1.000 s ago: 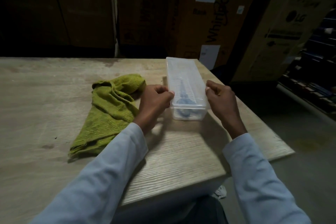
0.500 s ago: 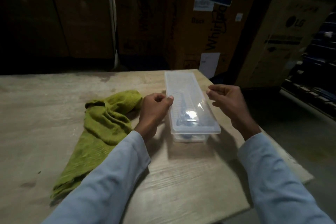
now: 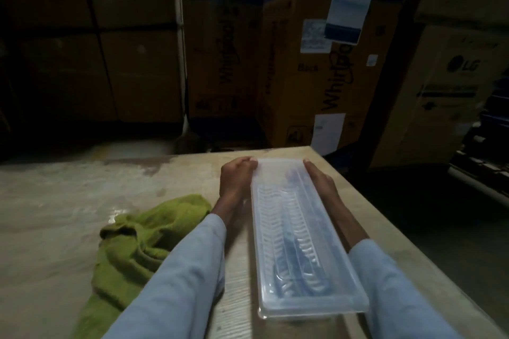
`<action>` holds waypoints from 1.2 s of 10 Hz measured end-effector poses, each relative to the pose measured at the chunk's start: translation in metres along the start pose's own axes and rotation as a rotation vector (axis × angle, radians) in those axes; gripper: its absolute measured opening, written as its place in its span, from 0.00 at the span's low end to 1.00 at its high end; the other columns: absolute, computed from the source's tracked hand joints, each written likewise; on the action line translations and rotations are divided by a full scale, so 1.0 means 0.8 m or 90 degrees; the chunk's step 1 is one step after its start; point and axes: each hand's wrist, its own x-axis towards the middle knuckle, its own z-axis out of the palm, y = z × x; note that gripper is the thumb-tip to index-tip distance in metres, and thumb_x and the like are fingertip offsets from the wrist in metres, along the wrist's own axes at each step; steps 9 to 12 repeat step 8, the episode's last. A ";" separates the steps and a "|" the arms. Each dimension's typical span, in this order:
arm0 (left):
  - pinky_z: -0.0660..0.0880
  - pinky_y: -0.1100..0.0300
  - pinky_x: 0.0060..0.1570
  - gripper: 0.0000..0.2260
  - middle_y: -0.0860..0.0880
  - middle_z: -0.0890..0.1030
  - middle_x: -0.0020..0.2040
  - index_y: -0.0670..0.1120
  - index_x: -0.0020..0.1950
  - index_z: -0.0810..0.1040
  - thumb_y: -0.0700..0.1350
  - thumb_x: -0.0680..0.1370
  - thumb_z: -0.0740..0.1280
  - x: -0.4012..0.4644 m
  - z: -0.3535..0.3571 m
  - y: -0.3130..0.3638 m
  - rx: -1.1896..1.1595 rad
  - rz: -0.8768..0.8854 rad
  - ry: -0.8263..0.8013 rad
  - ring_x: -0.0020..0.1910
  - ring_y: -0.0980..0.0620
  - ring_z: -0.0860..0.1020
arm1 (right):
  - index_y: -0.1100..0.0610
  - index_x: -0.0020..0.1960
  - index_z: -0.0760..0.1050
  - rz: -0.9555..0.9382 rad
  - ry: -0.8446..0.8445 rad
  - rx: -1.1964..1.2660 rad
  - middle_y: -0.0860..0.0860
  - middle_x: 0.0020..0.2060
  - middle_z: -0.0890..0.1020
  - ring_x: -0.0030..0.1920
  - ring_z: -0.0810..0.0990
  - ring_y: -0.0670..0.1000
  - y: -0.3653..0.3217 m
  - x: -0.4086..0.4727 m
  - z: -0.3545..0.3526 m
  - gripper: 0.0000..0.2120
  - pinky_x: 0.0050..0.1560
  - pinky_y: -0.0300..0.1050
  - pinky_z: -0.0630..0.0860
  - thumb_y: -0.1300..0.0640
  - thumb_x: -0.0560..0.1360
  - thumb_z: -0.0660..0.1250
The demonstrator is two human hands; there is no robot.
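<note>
Both far corners of the clear lidded box (image 3: 297, 242) on the tabletop (image 3: 68, 201) are gripped: left hand (image 3: 237, 179) curled on one, right hand (image 3: 321, 184) apparently pinching the other; lid-unclipping step; next needs an even upward pull.

Lidded box (image 3: 300, 239) on the bench (image 3: 68, 201), cloth (image 3: 137, 250) to its left, cartons (image 3: 325, 63) behind the bench.

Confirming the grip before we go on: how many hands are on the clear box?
2. The left hand grips the clear box at its far left corner; the right hand holds its far right edge.
</note>
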 end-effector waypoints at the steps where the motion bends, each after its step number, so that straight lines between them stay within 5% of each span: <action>1: 0.76 0.50 0.51 0.03 0.44 0.84 0.49 0.47 0.45 0.84 0.42 0.75 0.70 0.008 -0.003 -0.014 -0.057 0.006 0.004 0.50 0.45 0.80 | 0.55 0.47 0.78 0.003 -0.010 0.024 0.48 0.36 0.81 0.36 0.78 0.45 0.000 0.008 -0.001 0.09 0.33 0.36 0.76 0.49 0.77 0.68; 2: 0.75 0.54 0.46 0.05 0.44 0.84 0.48 0.43 0.48 0.85 0.41 0.75 0.70 0.012 0.000 -0.016 -0.076 0.014 0.007 0.48 0.47 0.80 | 0.54 0.43 0.79 0.010 -0.022 0.039 0.48 0.33 0.81 0.32 0.79 0.45 0.002 0.013 -0.003 0.09 0.24 0.32 0.73 0.50 0.77 0.68; 3: 0.73 0.59 0.37 0.10 0.46 0.83 0.50 0.43 0.56 0.84 0.41 0.76 0.69 0.011 0.001 -0.014 -0.073 0.015 0.005 0.45 0.49 0.79 | 0.60 0.48 0.82 0.046 -0.037 0.082 0.54 0.39 0.85 0.36 0.83 0.52 0.003 0.019 -0.002 0.13 0.35 0.39 0.78 0.50 0.75 0.70; 4: 0.77 0.58 0.40 0.08 0.47 0.83 0.51 0.48 0.53 0.83 0.41 0.76 0.69 0.010 0.000 -0.017 -0.068 0.037 -0.002 0.46 0.50 0.80 | 0.65 0.55 0.81 0.080 -0.057 0.104 0.60 0.46 0.82 0.45 0.79 0.58 0.006 0.026 -0.001 0.23 0.47 0.50 0.77 0.48 0.69 0.73; 5: 0.78 0.55 0.49 0.07 0.45 0.84 0.52 0.46 0.53 0.84 0.40 0.76 0.70 0.014 0.001 -0.016 -0.036 0.047 0.007 0.51 0.48 0.80 | 0.64 0.52 0.81 0.053 -0.009 0.009 0.58 0.38 0.81 0.39 0.79 0.55 -0.001 0.024 -0.001 0.18 0.40 0.45 0.74 0.50 0.72 0.70; 6: 0.76 0.54 0.57 0.12 0.46 0.84 0.57 0.44 0.59 0.83 0.45 0.77 0.69 0.010 -0.003 -0.003 0.100 0.082 -0.002 0.56 0.48 0.80 | 0.62 0.54 0.80 0.016 -0.004 -0.042 0.53 0.38 0.81 0.35 0.78 0.50 -0.009 0.014 0.000 0.15 0.32 0.40 0.71 0.50 0.76 0.67; 7: 0.74 0.56 0.55 0.13 0.49 0.84 0.57 0.50 0.58 0.83 0.52 0.79 0.64 -0.008 -0.011 0.018 0.359 0.162 -0.015 0.58 0.46 0.80 | 0.63 0.58 0.79 -0.028 -0.028 -0.085 0.53 0.45 0.80 0.38 0.78 0.49 -0.012 0.003 0.001 0.17 0.33 0.39 0.72 0.50 0.79 0.65; 8: 0.71 0.55 0.57 0.18 0.48 0.79 0.65 0.48 0.66 0.79 0.55 0.80 0.63 -0.031 -0.014 0.038 0.503 0.198 -0.047 0.63 0.45 0.77 | 0.59 0.51 0.82 -0.144 0.020 -0.184 0.53 0.45 0.82 0.49 0.80 0.56 -0.016 -0.025 -0.003 0.15 0.42 0.45 0.73 0.48 0.79 0.64; 12: 0.71 0.55 0.57 0.18 0.48 0.79 0.65 0.48 0.66 0.79 0.55 0.80 0.63 -0.031 -0.014 0.038 0.503 0.198 -0.047 0.63 0.45 0.77 | 0.59 0.51 0.82 -0.144 0.020 -0.184 0.53 0.45 0.82 0.49 0.80 0.56 -0.016 -0.025 -0.003 0.15 0.42 0.45 0.73 0.48 0.79 0.64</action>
